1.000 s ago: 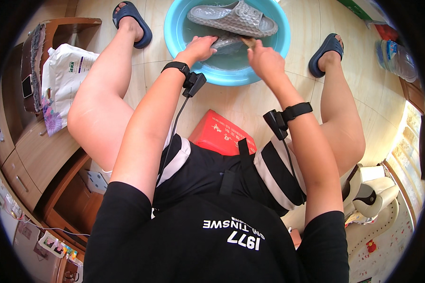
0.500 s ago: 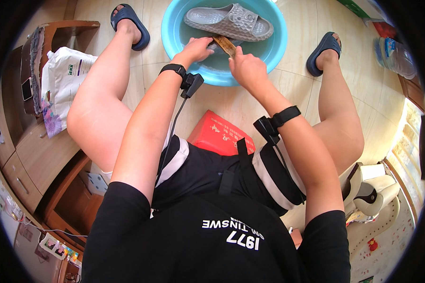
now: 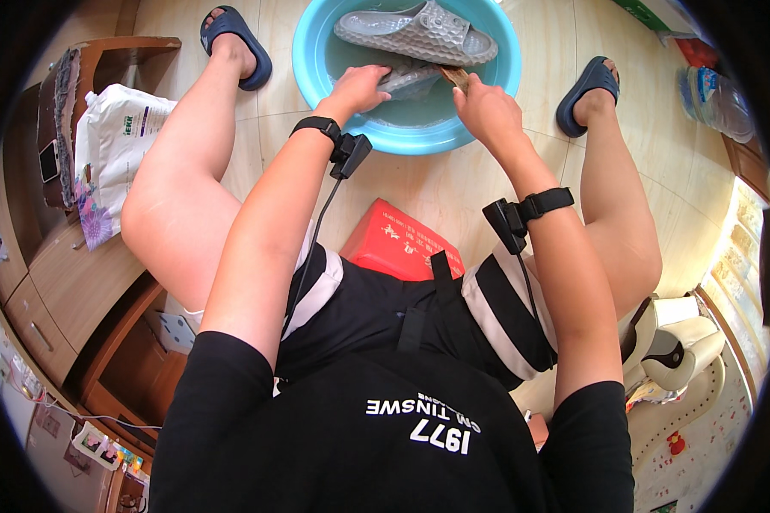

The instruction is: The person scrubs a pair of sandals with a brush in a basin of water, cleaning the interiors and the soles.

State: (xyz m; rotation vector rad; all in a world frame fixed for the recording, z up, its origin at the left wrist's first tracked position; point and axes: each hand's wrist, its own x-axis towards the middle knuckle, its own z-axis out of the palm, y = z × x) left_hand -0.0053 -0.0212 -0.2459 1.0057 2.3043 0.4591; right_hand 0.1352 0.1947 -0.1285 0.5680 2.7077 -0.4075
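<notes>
A blue basin (image 3: pixel 509 81) of water stands on the floor in front of me. In it a grey dimpled slipper (image 3: pixel 402 31) lies at the far side. Nearer to me a second grey slipper (image 3: pixel 411 79) is partly under water, and my left hand (image 3: pixel 358 92) grips its left end. My right hand (image 3: pixel 492 113) is closed round a narrow brown wooden brush (image 3: pixel 455 77), whose far end is at the right end of this nearer slipper. The brush's bristles cannot be made out.
A red box (image 3: pixel 402 244) sits on the floor between my legs and the basin. To the left are a white bag (image 3: pixel 115 145) and wooden drawers (image 3: pixel 68 291). Plastic bottles (image 3: pixel 714 103) stand at the right. My slippered feet flank the basin.
My right hand has moved right and slightly nearer with the brush, uncovering more of the nearer slipper. My left hand stays nearly where it was. The far slipper has shifted slightly.
</notes>
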